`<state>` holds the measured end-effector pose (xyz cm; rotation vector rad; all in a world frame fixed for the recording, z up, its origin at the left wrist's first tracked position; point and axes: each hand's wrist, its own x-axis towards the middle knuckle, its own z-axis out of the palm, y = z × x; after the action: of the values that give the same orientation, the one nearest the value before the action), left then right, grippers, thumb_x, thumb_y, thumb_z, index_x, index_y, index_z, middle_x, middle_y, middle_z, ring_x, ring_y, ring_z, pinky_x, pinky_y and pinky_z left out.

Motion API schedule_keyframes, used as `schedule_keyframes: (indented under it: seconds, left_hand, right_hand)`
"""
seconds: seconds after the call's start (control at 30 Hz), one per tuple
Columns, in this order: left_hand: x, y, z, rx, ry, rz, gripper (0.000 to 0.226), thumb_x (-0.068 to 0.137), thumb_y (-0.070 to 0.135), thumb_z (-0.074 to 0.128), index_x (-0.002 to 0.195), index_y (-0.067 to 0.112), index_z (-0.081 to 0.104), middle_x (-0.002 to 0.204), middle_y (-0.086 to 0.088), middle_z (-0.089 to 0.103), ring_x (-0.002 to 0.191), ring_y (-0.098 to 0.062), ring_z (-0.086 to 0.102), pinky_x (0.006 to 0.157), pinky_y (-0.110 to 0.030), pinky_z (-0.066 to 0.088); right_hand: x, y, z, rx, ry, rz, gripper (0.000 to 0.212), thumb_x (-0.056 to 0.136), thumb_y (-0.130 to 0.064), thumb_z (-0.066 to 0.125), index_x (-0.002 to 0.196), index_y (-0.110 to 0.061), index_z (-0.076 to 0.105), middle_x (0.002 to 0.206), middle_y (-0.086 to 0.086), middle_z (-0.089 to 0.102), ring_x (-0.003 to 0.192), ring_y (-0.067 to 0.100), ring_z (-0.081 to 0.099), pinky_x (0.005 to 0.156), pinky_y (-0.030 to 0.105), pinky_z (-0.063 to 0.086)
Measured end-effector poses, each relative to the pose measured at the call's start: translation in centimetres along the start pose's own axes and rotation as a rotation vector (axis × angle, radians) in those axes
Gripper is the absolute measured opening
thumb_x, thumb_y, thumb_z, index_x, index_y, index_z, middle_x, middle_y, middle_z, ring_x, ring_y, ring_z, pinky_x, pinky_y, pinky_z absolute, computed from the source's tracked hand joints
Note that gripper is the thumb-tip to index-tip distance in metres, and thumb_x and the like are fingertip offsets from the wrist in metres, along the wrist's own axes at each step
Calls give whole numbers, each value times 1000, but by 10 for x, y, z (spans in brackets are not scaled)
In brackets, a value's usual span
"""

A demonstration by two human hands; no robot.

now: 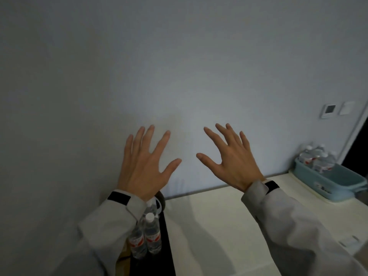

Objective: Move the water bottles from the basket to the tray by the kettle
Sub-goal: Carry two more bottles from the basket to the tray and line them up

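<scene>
Both my hands are raised in front of the pale wall, fingers spread, holding nothing: my left hand (146,166) and my right hand (232,158). A light blue basket (338,186) sits at the far right of the cream counter, with several clear water bottles (318,158) with red labels standing in its far end. Below my left sleeve, water bottles (152,236) stand upright on a black tray (166,246). The kettle (162,200) behind them is mostly hidden by my left wrist.
The cream counter (219,226) runs between tray and basket along the wall. Wall switches (336,110) are mounted at the upper right, next to a dark doorway edge (358,148).
</scene>
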<state>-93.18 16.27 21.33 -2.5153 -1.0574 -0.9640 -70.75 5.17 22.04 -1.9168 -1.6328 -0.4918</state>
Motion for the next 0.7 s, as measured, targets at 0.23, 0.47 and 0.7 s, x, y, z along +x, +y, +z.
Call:
schedule_keyframes:
  seconds: [0.23, 0.47, 0.7]
  left_hand:
    - [27, 109, 15, -44, -4, 76, 74, 91, 73, 30, 153, 35, 20, 162, -9, 24, 150, -30, 18, 122, -52, 15]
    - [54, 268, 57, -116, -47, 111, 73, 90, 75, 29, 153, 36, 21, 161, -8, 28, 149, -29, 22, 122, -52, 19]
    - [91, 408, 108, -161, -102, 160, 74, 90, 76, 26, 153, 37, 20, 161, -8, 27, 150, -29, 21, 122, -52, 19]
  right_hand:
    - [-34, 90, -48, -30, 42, 71, 75, 87, -82, 27, 151, -44, 20, 163, -3, 25, 154, 21, 11, 124, 52, 7]
    - [-87, 234, -106, -52, 13, 134, 75, 87, -82, 26, 151, -44, 22, 163, -3, 26, 154, 22, 12, 124, 53, 9]
    - [-122, 372, -151, -97, -41, 230, 75, 87, -81, 28, 152, -44, 18, 164, -4, 22, 154, 22, 10, 124, 54, 8]
